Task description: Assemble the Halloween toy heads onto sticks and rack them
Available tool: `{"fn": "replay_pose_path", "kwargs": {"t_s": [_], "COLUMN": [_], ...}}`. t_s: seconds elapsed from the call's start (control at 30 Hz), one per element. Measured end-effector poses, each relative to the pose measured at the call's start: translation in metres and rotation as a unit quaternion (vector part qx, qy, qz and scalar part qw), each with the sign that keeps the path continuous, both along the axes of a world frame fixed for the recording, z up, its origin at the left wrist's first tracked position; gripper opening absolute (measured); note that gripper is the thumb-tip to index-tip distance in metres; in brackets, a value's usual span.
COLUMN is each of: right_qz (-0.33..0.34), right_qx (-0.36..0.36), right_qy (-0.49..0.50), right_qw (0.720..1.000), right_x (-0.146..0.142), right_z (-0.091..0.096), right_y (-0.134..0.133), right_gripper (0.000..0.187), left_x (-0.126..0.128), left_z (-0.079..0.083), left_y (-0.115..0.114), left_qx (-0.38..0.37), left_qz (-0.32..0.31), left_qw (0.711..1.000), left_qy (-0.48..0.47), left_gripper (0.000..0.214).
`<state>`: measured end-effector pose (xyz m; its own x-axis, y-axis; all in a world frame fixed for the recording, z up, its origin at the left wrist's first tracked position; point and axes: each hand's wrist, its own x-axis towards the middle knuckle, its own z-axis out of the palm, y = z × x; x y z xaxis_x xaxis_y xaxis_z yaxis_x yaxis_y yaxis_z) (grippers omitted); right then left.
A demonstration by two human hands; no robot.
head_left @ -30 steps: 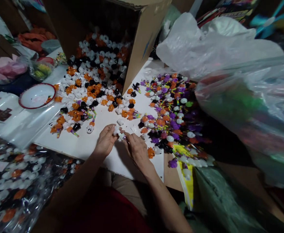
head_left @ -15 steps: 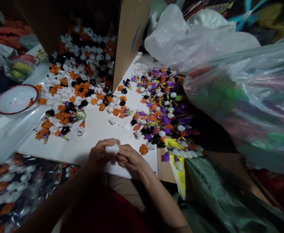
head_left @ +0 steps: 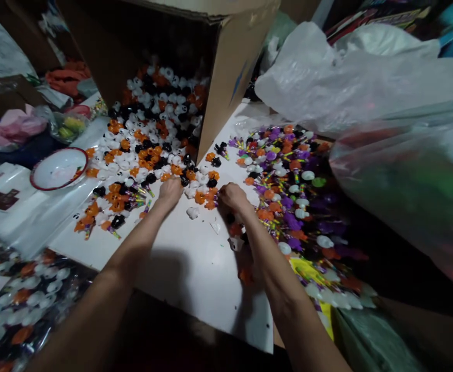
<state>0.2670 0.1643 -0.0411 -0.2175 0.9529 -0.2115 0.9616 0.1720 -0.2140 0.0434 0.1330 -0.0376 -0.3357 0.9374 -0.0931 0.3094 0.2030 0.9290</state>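
Note:
Both my arms stretch forward over a white board [head_left: 187, 268]. My left hand [head_left: 170, 190] rests at the near edge of a heap of small white, orange and black toy heads [head_left: 141, 139], fingers curled down among them. My right hand [head_left: 232, 196] is curled like a fist beside a few orange pieces [head_left: 206, 196], next to a second heap with purple pieces and coloured sticks [head_left: 284, 175]. What either hand holds is hidden. A loose white ghost piece [head_left: 192, 212] lies between the hands.
A tipped cardboard box [head_left: 234, 77] spills the toy heads onto the board. A red-rimmed white bowl [head_left: 59, 168] sits at the left. Clear plastic bags [head_left: 346, 77] crowd the right, and a bag of the same toys [head_left: 13, 305] lies at the lower left.
Both hands were together near my body around a white piece. They have now moved forward and apart to the edges of the two heaps.

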Motion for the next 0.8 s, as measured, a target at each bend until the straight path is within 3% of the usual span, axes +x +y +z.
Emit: {"fn": "replay_pose_path", "kwargs": {"t_s": [0.1,0.2,0.33,0.43,0.67,0.8], "right_qz": [-0.004,-0.017,0.142,0.210,0.257,0.245], "right_qx": [0.008,0.069,0.171,0.187,0.201,0.187], "right_qy": [0.000,0.041,0.207,0.231,0.192,0.203], "right_qw": [1.000,0.997,0.953,0.932,0.925,0.929], "right_x": [-0.002,0.001,-0.004,-0.012,0.003,0.007], "right_z": [0.003,0.021,0.044,0.048,0.052,0.057], "right_y": [-0.008,-0.047,-0.121,-0.160,-0.178,-0.181], "right_gripper": [0.020,0.029,0.029,0.030,0.028,0.027], "left_x": [0.003,-0.013,-0.018,-0.009,0.002,0.011], "left_z": [-0.015,-0.013,0.002,0.011,0.019,0.023], "left_y": [0.000,-0.038,-0.112,-0.148,-0.163,-0.166], "left_qx": [0.016,0.038,-0.005,-0.011,-0.014,-0.036], "left_qz": [-0.001,-0.050,-0.139,-0.145,-0.171,-0.165], "left_qw": [0.997,0.993,0.964,0.937,0.926,0.925], "left_qy": [-0.076,-0.099,-0.226,-0.317,-0.337,-0.340], "left_gripper": [0.030,0.018,0.039,0.037,0.031,0.030]}}
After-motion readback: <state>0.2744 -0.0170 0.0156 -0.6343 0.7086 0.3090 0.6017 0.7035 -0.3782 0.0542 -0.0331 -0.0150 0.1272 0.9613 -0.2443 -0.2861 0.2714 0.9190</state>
